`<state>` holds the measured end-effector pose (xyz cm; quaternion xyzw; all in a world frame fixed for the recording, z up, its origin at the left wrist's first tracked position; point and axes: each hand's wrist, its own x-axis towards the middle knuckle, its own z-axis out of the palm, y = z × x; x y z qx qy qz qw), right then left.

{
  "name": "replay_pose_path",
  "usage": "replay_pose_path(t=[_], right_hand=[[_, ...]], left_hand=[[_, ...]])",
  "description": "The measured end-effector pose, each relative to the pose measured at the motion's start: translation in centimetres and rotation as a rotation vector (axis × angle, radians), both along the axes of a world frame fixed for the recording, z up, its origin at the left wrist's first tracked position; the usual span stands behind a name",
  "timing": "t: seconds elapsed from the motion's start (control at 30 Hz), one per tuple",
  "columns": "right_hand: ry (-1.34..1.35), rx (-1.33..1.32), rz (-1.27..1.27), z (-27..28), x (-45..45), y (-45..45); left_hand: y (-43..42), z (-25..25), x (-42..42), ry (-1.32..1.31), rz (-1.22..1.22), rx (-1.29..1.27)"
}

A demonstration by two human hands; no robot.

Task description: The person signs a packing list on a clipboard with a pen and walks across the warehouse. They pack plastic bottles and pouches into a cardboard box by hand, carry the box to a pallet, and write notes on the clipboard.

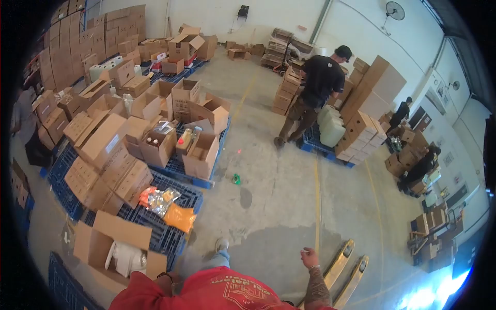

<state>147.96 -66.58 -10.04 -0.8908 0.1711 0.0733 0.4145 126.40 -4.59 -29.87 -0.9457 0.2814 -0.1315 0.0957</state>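
My left hand is low beside the right side of an open cardboard box; its fingers are too dark to make out. In that box lies a white wrapped item. Out to the right, above the floor, my right hand has its fingers curled, with a small pale thing at the fingertips that I cannot identify. Yellow pallet jack forks lie just right of it. An orange bag and a clear plastic packet rest on a blue pallet ahead of my left hand.
Pallets of cardboard boxes fill the left side. A green object lies on the floor ahead. A person in black stands by pale jugs and stacked boxes. Other people are at the far right and left edge.
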Motion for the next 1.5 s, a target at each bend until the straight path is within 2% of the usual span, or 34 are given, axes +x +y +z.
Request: replay_pose_path(t=[0.03, 0.07, 0.13, 0.17, 0.2, 0.23, 0.27, 0.33, 0.4, 0.43, 0.5, 0.53, 0.63, 0.67, 0.7, 0.73, 0.8, 0.87, 0.9, 0.93, 0.97, 1.03, 1.07, 1.13, 1.17, 1.2, 1.23, 1.27, 1.3, 1.33, 1.37, 1.4, 1.43, 1.5], right_hand=[[0.012, -0.109, 0.082, -1.2, 2.9, 0.2], [0.027, -0.220, 0.164, -3.8, 4.5, -0.7], [0.227, -0.228, 0.319, -5.4, 7.7, -0.4], [0.238, -0.220, 0.320, -5.0, 9.0, -0.4], [0.300, -0.136, 0.311, -4.9, 9.7, -0.3], [0.361, -0.049, 0.301, -5.2, 10.7, -0.3], [0.368, -0.030, 0.302, -8.4, 11.4, -2.1], [-0.100, -0.056, 0.589, -16.0, 13.8, -6.5], [0.272, -0.390, 0.873, -14.0, 18.9, -6.3], [0.267, -0.395, 0.877, -13.7, 22.0, -7.0], [0.332, -0.210, 0.791, -28.5, 26.2, -15.8], [0.331, -0.214, 0.796, -26.9, 30.6, -13.6], [0.398, -0.600, 0.930, -18.7, 46.6, -10.7], [0.530, -0.490, 0.782, -17.3, 52.7, -9.9], [0.663, -0.381, 0.631, -16.3, 58.2, -9.6], [0.475, -0.337, 0.490, -14.9, 62.8, -8.8], [0.149, -0.306, 0.307, -10.9, 74.4, -6.8], [-0.020, -0.249, 0.245, -5.6, 85.2, -2.5], [-0.054, -0.195, 0.225, -3.8, 89.5, -0.5], [-0.049, -0.198, 0.236, -3.8, 93.2, 0.7], [-0.071, -0.184, 0.275, -3.9, 97.3, 1.8], [-0.059, -0.165, 0.329, -3.2, 104.3, 4.9], [-0.008, -0.168, 0.349, -2.3, 106.4, 6.1], [0.055, -0.329, 0.490, -4.7, 111.2, 6.0], [0.031, -0.433, 0.583, -9.9, 113.6, 3.8], [0.264, -0.322, 0.484, -9.0, 115.1, 3.9], [0.409, -0.212, 0.366, -7.3, 116.1, 3.6], [0.561, -0.093, 0.241, -5.1, 117.1, 4.4], [0.602, -0.233, 0.485, -6.1, 118.9, 3.4], [0.600, -0.377, 0.732, -9.1, 121.9, 1.1], [0.162, -0.615, 1.016, -11.8, 123.3, -1.2], [0.214, -0.854, 1.069, -10.5, 125.5, -0.3], [0.194, -0.852, 1.078, -10.6, 129.8, 1.5], [0.116, -0.742, 0.959, -11.4, 138.0, 3.8]], left_hand=[[-0.8, -1.2, 3.9, 0.763, 0.202, 0.047], [-1.6, 6.5, 10.9, 1.532, 0.393, 0.091], [-1.7, 5.2, 20.0, 1.295, 0.399, -0.203], [-2.5, 7.5, 25.8, 1.268, 0.472, -0.219], [-1.8, 7.7, 30.4, 1.010, 0.193, -0.206], [-1.5, 7.2, 36.2, 0.874, -0.065, -0.140], [-3.1, 10.8, 41.0, 0.954, 0.424, -0.532], [-5.0, 17.0, 51.2, 0.833, 0.465, -0.641], [-5.9, 17.2, 59.3, 0.811, 0.467, -1.157], [-6.3, 16.6, 62.5, 0.804, 0.468, -1.163], [-6.9, 16.1, 69.3, 0.750, 0.532, -1.294], [-7.5, 17.5, 71.5, 0.739, 0.599, -1.127], [-7.0, 13.2, 75.9, 0.923, 0.668, -0.876], [-6.6, 11.8, 76.2, 1.035, 0.744, -0.765], [-5.9, 11.5, 76.9, 1.063, 0.585, -0.592], [-5.6, 11.1, 77.7, 1.081, 0.418, -0.430], [-5.0, 8.3, 79.2, 1.084, 0.351, -0.458], [-5.8, 14.5, 82.5, 1.232, 0.740, -0.684], [-5.0, 12.6, 84.5, 1.269, 0.706, -0.544], [-3.8, 10.0, 85.9, 1.305, 0.667, -0.403], [-3.5, 5.0, 86.1, 1.301, 0.668, -0.411], [-1.1, -2.3, 91.3, 1.286, 0.520, -0.123], [-1.1, -1.8, 95.8, 1.273, 0.515, -0.134], [-1.3, 1.1, 105.4, 1.393, 0.492, -0.100], [-1.3, 0.7, 112.1, 1.306, 0.661, -0.244], [-0.9, -1.1, 117.1, 1.223, 0.830, -0.381], [-1.3, 1.9, 122.4, 1.243, 0.841, -0.378], [-0.7, 9.8, 128.9, 1.098, 0.726, -0.537], [0.0, 12.5, 133.8, 0.964, 0.581, -0.758], [-0.5, 14.9, 139.4, 0.869, 0.658, -0.762], [-0.3, 16.7, 145.1, 0.799, 0.612, -0.849], [0.0, 18.1, 150.0, 0.733, 0.564, -0.938], [0.1, 19.5, 154.4, 0.713, 0.575, -0.935], [0.2, 21.3, 161.8, 0.564, 0.614, -1.251]])
